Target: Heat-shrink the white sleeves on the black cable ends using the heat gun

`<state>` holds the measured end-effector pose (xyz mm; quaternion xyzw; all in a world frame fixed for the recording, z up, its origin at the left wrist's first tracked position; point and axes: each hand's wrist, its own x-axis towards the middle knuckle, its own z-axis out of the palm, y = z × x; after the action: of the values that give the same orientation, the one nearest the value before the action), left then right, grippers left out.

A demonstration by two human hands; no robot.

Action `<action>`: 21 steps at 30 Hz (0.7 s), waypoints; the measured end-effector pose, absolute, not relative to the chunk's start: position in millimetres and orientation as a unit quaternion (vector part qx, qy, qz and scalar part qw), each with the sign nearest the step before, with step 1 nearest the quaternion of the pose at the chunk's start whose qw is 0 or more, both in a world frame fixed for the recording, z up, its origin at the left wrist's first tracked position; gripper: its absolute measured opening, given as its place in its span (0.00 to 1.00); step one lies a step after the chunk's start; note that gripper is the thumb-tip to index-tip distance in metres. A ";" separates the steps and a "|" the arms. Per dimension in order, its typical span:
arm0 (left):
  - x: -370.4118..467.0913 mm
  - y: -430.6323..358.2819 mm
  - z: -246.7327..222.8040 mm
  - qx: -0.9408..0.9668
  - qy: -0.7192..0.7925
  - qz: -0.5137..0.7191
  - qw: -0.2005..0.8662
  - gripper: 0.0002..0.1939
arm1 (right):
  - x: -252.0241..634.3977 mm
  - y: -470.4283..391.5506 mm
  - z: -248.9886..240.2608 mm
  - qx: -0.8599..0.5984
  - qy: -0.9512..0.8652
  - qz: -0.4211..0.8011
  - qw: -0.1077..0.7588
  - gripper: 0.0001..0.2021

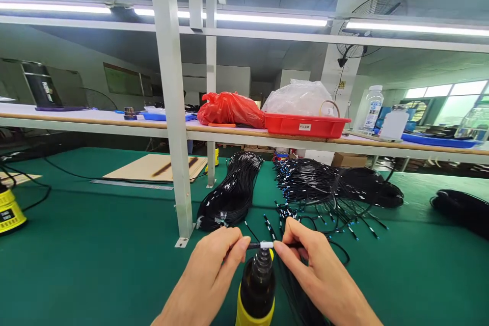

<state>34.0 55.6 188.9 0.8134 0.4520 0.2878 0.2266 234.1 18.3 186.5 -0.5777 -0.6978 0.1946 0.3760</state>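
A black cable with a white sleeve (266, 245) is stretched level between both hands. My left hand (216, 260) pinches its left part, and my right hand (309, 257) pinches it just right of the sleeve. Directly below the sleeve stands a yellow and black heat tool (257, 290), its coiled metal nozzle pointing up. The nozzle's tip is at or just behind the sleeve; whether they touch I cannot tell. Loose black cables with white and blue ends (286, 211) lie behind my right hand and run down beside the tool.
On the green table (95, 265) lie a black cable bundle (237, 193), a larger bundle (336, 183) and a wooden board (133, 167). A white post (178, 112) rises left of centre. The shelf holds a red tray (305, 126) and a red bag (231, 109). Another yellow tool (10, 211) stands far left.
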 end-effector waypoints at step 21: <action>36.5 61.6 193.0 0.789 0.448 0.292 0.300 0.19 | 233.5 19.8 184.7 -0.598 -0.687 0.192 0.365 0.14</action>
<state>36.5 61.6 193.0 0.7894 0.4485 0.2923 0.3004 233.5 19.8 184.7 -0.5982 -0.6870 0.1921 0.3651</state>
